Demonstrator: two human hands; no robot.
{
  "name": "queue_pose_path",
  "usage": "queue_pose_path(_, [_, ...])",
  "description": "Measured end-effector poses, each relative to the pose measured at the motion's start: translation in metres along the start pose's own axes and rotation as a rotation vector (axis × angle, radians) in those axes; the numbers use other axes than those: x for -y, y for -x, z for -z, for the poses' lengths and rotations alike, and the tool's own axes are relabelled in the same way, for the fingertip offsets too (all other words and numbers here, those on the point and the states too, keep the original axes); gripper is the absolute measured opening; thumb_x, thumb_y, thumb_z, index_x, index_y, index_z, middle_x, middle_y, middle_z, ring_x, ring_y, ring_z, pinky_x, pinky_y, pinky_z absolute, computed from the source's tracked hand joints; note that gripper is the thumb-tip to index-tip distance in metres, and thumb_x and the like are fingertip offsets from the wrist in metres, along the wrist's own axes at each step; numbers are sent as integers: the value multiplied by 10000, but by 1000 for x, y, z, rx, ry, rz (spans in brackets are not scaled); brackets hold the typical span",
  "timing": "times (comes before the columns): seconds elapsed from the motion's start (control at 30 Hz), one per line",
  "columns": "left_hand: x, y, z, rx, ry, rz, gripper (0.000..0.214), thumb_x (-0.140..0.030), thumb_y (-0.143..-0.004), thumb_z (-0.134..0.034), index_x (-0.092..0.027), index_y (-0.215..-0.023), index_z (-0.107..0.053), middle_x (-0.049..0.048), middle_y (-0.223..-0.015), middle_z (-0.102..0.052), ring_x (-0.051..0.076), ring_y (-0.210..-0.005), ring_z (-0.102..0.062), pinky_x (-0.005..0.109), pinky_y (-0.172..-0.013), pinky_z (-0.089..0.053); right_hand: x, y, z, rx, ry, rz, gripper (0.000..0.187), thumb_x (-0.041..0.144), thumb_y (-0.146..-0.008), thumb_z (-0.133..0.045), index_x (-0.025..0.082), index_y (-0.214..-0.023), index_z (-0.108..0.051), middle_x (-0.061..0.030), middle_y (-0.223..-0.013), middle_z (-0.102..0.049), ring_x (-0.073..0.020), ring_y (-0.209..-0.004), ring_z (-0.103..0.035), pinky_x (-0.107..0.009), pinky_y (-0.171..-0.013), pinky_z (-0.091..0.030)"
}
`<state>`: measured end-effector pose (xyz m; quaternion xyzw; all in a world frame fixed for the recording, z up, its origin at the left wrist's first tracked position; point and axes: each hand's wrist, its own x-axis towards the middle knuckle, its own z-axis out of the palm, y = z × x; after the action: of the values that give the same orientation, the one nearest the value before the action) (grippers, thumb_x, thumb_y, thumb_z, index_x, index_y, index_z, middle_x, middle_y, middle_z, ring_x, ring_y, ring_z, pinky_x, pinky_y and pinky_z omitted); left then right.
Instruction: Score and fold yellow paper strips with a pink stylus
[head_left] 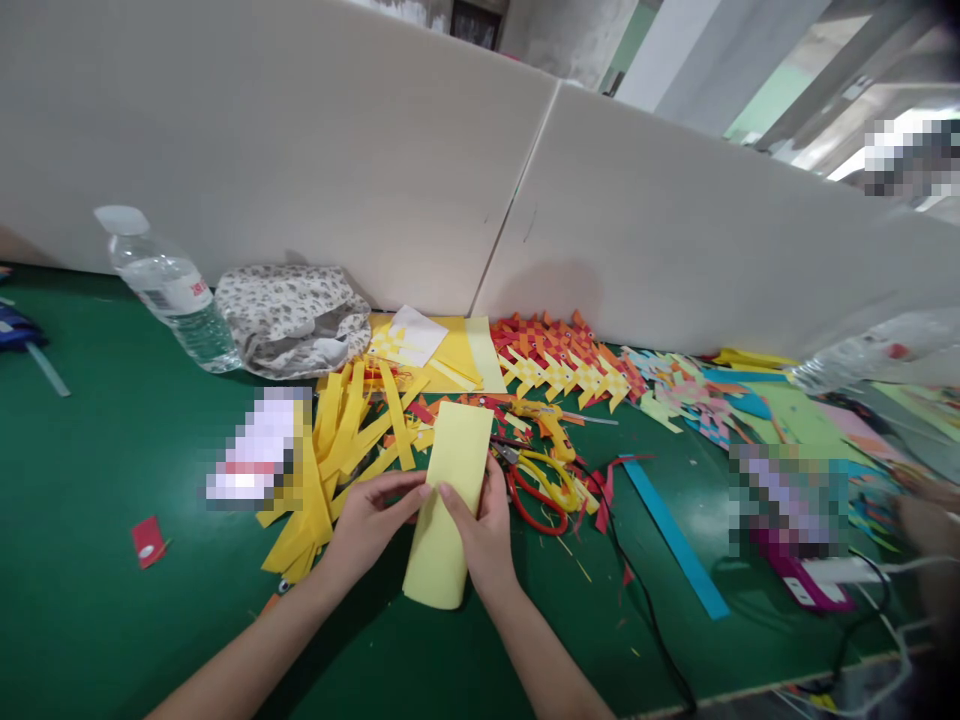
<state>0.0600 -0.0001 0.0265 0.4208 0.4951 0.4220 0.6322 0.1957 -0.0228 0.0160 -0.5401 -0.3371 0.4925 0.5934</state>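
Note:
A pale yellow sheet of paper (447,500) is curved or folded lengthwise above the green table (112,450). My left hand (369,520) pinches its left edge. My right hand (480,530) grips its right side, fingers curled over the sheet. Just left of my hands lies a heap of yellow paper strips (341,440). To the right lie red-handled scissors (536,500) and yellow-handled scissors (551,470).
Woven paper fish in orange, red and yellow (562,365) lie along the white partition (375,150). A water bottle (169,290) and patterned cloth (289,315) stand at back left. A blue strip (675,540) and black cable (637,590) lie right. Another person's hand (926,525) is at the far right.

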Motion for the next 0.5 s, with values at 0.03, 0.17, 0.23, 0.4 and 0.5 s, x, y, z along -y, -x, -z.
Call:
queue_pose_path(0.03, [0,0,0,-3,5,9,329,-411,-657,-747,-177,-888,-748,50,-924,-734,198,-804,-669,254,-638,-586,1,0,0,0,-2,-1,762,327,-727,-721,241,-1366,-315,-111,-1268,-560,-262,-1075,-607,-379,-841,-555])
queue_pose_path(0.17, [1,-1,0,-28,31,48,315,-403,-638,-759,-185,-865,-750,39,-868,-744,179,-764,-674,237,-614,-586,3,1,0,-5,6,-3,760,318,-719,-733,224,-1356,-330,-111,-1270,-560,-256,-1083,-601,-364,-851,-548])
queue_pose_path(0.23, [3,-2,0,-39,37,58,317,-399,-635,-762,-186,-870,-749,37,-851,-746,171,-753,-675,230,-612,-586,3,1,-1,-7,2,-8,764,316,-713,-737,223,-1355,-333,-109,-1258,-570,-257,-1073,-607,-364,-843,-550])
queue_pose_path(0.4, [5,-3,0,-37,26,19,312,-403,-653,-748,-187,-878,-749,37,-863,-744,177,-765,-679,256,-657,-599,0,-1,0,-6,-7,12,751,309,-712,-737,237,-1348,-345,-95,-1235,-587,-256,-1069,-610,-373,-853,-542])
queue_pose_path(0.5, [6,-2,-1,-46,-1,-23,291,-403,-664,-739,-196,-869,-751,33,-884,-740,178,-766,-678,263,-659,-604,-1,-1,0,-9,0,18,749,306,-708,-741,234,-1344,-352,-100,-1235,-585,-260,-1073,-608,-377,-854,-542])
